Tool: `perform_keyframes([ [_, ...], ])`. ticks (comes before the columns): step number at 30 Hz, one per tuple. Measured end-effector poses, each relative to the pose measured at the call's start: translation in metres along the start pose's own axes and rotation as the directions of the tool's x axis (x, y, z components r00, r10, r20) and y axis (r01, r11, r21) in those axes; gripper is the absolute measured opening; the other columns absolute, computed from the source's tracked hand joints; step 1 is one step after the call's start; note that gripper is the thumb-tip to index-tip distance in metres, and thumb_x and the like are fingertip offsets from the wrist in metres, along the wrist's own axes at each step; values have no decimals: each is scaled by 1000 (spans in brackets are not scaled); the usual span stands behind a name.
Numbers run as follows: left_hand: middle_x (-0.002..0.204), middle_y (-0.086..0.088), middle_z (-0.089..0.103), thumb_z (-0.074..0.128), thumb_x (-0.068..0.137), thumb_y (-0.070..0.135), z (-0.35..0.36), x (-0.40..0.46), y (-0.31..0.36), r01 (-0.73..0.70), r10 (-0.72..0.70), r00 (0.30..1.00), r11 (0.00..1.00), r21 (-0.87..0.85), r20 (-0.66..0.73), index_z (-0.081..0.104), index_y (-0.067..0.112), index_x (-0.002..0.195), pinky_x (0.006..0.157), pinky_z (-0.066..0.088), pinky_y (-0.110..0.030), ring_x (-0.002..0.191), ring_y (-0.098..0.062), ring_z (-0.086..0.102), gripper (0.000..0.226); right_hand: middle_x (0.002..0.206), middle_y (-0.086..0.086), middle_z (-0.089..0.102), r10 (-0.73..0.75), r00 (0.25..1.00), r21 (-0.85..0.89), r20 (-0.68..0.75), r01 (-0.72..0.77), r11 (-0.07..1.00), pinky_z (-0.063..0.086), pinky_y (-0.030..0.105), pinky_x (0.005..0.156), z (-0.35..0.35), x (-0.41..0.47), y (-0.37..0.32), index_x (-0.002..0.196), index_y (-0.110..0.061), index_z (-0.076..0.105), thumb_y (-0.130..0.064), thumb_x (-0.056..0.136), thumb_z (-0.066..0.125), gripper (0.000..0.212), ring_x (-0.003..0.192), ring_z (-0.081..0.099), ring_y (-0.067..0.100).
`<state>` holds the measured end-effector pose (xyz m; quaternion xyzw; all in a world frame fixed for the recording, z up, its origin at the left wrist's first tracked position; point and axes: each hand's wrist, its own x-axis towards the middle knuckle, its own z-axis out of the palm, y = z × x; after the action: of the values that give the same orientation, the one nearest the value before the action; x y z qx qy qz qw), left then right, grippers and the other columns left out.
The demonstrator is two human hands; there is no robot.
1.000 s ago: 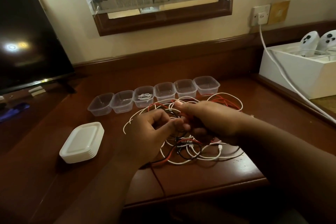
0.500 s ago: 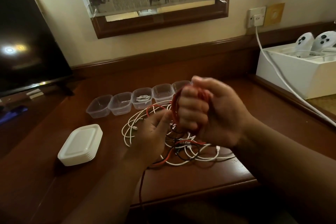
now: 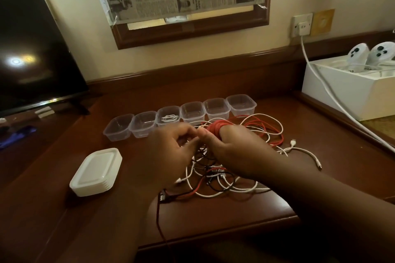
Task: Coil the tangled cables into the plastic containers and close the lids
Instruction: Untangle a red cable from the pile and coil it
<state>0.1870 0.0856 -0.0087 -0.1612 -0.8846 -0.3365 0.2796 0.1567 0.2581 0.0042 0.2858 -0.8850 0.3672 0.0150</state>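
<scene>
So the bench point(image 3: 235, 220) is dark wood, and everything for the job is laid out on it. The biggest item is the tangle of cables point(image 3: 224, 179), white, black and red, sprawled from the middle out toward 3 o'clock, with one white plug end point(image 3: 293, 142) flung out on its own. At 12 o'clock from the tangle a row of six clear containers point(image 3: 181, 116) is lined up side by side, all lidless; only the third from the left has a white cable point(image 3: 170, 118) coiled inside. The stack of lids point(image 3: 96, 172) is parked well apart at 9 o'clock.

The red cable point(image 3: 215, 128) is being wound into a tight bundle around the fingers of the right hand point(image 3: 233, 151), which are curled through the loops, so that grip is closed on the coil. The left hand point(image 3: 171, 151) is just beside it, fingers bent toward the coil; it looks like a strand is being pinched and fed, but what exactly is held can't be made out.

Handling-wise, the cable looks light, thin and floppy, nothing fragile, but probably springy enough to unwind once it's let go. Best taken across the whole bundle, pinched at the middle so the loops stay together, then slid off the fingers. The tail of red trailing off the bench edge at 6 o'clock may well snag in the tangle, so it should be pulled gently.
</scene>
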Motion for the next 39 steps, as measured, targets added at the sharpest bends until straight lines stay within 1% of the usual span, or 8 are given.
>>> perform_keyframes([
  [5, 65, -7, 58, 84, 65, 52, 5, 4, 1, 337, -344, 931, 677, -654, 124, 72, 20, 77, 51, 39, -30, 58, -24, 49, 36, 53, 5, 53, -122, 873, 771, 473, -342, 537, 48, 27, 58, -24, -10, -5, 76, -7, 60, -65, 93, 28, 68, 51, 57, 20],
  [8, 58, -6, 50, 77, 66, 52, 25, -2, 13, 357, -445, 888, 513, -780, 114, 76, 26, 72, 49, 29, -26, 52, -18, 36, 26, 70, 7, 60, -280, 918, 958, 282, -285, 30, 53, 32, 73, -22, -9, -7, 91, -6, 63, -63, 91, 38, 62, 73, 63, 25],
  [10, 49, 8, 47, 68, 73, 46, 31, -7, 27, 374, -445, 891, 609, -699, 89, 75, 31, 72, 43, 28, -19, 44, -7, 39, 16, 81, 8, 63, -195, 977, 987, 85, -110, -119, 53, 35, 82, -19, -5, -10, 104, -7, 61, -61, 90, 41, 60, 86, 66, 27],
  [12, 54, 17, 60, 63, 90, 30, 33, -12, 35, 335, -333, 937, 777, -532, 104, 73, 35, 93, 48, 38, -8, 51, 3, 57, 11, 86, 7, 66, -80, 994, 995, -79, 75, -59, 55, 33, 83, -19, -1, -9, 113, -8, 58, -59, 89, 38, 60, 93, 68, 26],
  [16, 82, 31, 67, 66, 93, 28, 21, -14, 28, 103, -93, 993, 984, -143, 73, 75, 32, 106, 72, 46, -6, 87, 11, 64, 16, 98, 14, 66, -96, 934, 608, -343, 299, 735, 55, 29, 83, -13, 8, 6, 106, -13, 57, -59, 95, 36, 51, 93, 64, 27],
  [19, 79, 21, 68, 74, 83, 31, 6, -6, 21, -4, 6, 999, 999, -48, 35, 76, 32, 94, 62, 49, -14, 74, 0, 65, 11, 86, 11, 59, -159, 960, 203, -229, 207, 957, 52, 44, 74, -5, 5, 10, 91, -13, 58, -67, 93, 27, 62, 79, 59, 23],
  [32, 76, -12, 68, 72, 73, 68, 6, -1, 7, 188, -67, 963, 858, -478, 259, 70, 36, 102, 69, 57, -57, 72, -34, 70, 43, 44, 5, 43, 4, 944, 652, 329, -230, 723, 37, 25, 45, -9, -15, -10, 47, -16, 49, -70, 89, 29, 71, 39, 42, 19],
  [39, 78, 1, 68, 69, 68, 74, 16, -4, 22, 238, -42, 955, 696, -678, 292, 57, 9, 113, 57, 56, -26, 67, -14, 71, 80, 44, 8, 40, -165, 840, 761, 516, -363, 537, 32, 28, 48, -11, -9, -7, 53, -9, 41, -76, 85, 31, 74, 37, 40, 21],
])
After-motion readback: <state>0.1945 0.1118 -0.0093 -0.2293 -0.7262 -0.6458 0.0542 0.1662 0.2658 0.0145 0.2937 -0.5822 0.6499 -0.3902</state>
